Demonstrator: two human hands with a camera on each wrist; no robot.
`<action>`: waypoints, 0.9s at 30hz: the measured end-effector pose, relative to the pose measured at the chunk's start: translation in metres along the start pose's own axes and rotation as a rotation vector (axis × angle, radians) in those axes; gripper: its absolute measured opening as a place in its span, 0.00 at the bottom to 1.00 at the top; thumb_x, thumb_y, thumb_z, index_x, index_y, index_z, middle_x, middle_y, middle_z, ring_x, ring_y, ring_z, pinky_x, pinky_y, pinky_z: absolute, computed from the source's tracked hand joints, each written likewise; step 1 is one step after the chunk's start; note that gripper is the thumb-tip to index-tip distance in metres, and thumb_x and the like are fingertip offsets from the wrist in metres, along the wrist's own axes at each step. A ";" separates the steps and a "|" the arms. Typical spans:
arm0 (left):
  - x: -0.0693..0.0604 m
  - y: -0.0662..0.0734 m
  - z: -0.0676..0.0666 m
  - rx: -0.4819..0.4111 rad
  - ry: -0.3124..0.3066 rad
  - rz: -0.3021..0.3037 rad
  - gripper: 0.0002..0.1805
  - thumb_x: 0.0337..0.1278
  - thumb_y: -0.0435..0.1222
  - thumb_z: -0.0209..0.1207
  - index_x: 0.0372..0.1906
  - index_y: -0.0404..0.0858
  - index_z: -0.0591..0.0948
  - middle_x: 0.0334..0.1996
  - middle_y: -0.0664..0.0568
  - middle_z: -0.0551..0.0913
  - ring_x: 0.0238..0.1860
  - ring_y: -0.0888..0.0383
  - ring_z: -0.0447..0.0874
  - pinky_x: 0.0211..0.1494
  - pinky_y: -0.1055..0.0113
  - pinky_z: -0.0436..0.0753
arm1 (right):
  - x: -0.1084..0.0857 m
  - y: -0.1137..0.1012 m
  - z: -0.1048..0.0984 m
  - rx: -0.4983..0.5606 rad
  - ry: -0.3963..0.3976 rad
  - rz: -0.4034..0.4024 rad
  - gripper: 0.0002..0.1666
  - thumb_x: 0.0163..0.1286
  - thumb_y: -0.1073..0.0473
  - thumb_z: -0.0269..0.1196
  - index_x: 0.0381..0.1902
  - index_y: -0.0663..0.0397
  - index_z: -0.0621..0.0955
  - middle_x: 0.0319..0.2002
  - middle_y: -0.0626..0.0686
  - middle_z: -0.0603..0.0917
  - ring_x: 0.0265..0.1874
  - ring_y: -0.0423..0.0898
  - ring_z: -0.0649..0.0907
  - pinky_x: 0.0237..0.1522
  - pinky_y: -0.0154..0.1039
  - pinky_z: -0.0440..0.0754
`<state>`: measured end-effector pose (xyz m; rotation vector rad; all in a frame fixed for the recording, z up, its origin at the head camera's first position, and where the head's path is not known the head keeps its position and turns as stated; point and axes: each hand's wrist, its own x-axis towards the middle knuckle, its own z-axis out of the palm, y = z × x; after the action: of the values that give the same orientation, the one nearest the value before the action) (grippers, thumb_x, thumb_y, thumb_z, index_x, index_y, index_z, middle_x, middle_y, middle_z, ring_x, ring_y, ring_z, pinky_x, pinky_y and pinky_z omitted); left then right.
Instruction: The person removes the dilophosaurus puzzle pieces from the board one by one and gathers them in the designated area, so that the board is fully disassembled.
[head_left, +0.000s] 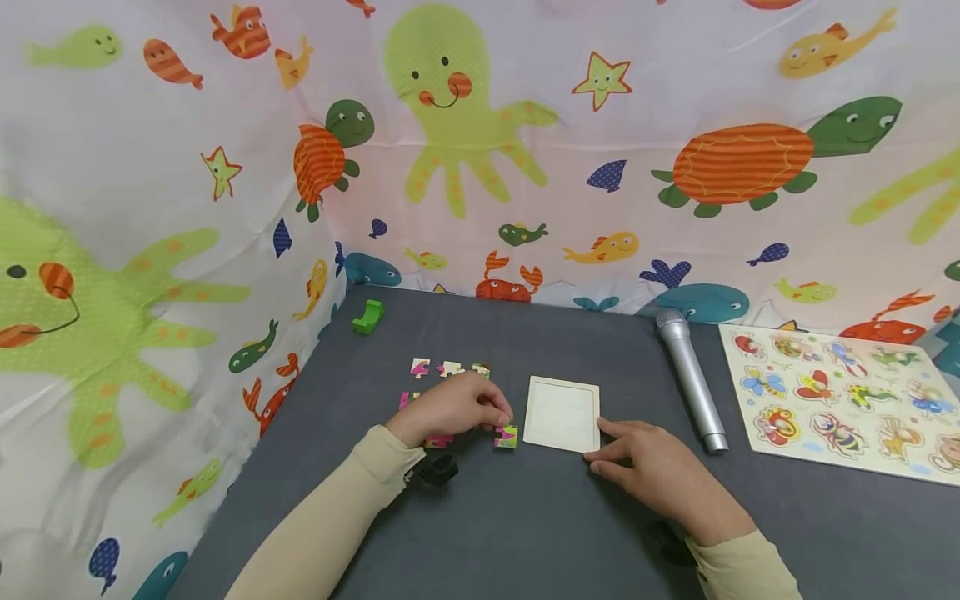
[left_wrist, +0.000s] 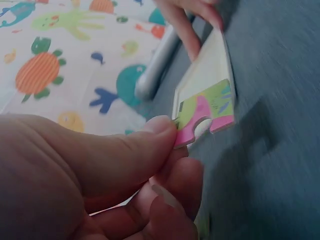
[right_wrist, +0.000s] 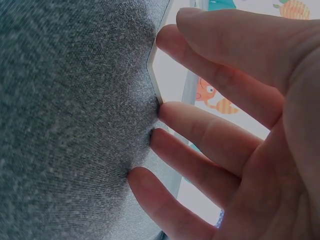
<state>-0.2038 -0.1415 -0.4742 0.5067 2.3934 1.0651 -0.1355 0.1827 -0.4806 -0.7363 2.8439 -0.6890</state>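
Between thumb and fingertips my left hand [head_left: 463,407] pinches a jigsaw puzzle piece [head_left: 506,437], pink and yellow-green with a rounded notch. The piece [left_wrist: 207,111] is held off the table, just left of a shallow pale square puzzle frame [head_left: 562,414]. Nothing lies inside that frame. My right hand [head_left: 651,468] touches the frame's lower right corner with its fingertips, the fingers spread and nearly straight. In the right wrist view the frame [right_wrist: 172,70] shows behind the fingers. More puzzle pieces [head_left: 421,367] lie left of and beyond my left hand, some partly hidden by it.
A silver microphone [head_left: 691,381] lies right of the frame. Farther right is a board with insect pictures [head_left: 843,404]. A small green block [head_left: 368,317] sits at the back left. A sea-animal cloth [head_left: 465,167] hangs behind the dark table [head_left: 480,533].
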 end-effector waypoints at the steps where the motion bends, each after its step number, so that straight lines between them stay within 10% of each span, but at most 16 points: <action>1: -0.004 -0.004 -0.003 0.000 -0.001 -0.009 0.05 0.73 0.39 0.68 0.41 0.47 0.93 0.32 0.56 0.88 0.34 0.57 0.84 0.39 0.64 0.81 | -0.001 0.001 0.000 0.001 0.001 0.004 0.09 0.70 0.51 0.75 0.47 0.34 0.95 0.69 0.59 0.85 0.67 0.62 0.84 0.65 0.62 0.82; 27: -0.036 -0.034 -0.006 0.154 0.189 -0.079 0.02 0.69 0.40 0.72 0.37 0.49 0.92 0.29 0.58 0.88 0.28 0.60 0.80 0.33 0.63 0.80 | -0.002 0.007 0.000 0.063 -0.010 0.002 0.10 0.72 0.51 0.74 0.50 0.34 0.94 0.69 0.57 0.85 0.68 0.61 0.84 0.65 0.62 0.82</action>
<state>-0.1824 -0.1840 -0.4871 0.3733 2.6520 0.9358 -0.1367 0.1895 -0.4835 -0.7246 2.7996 -0.7690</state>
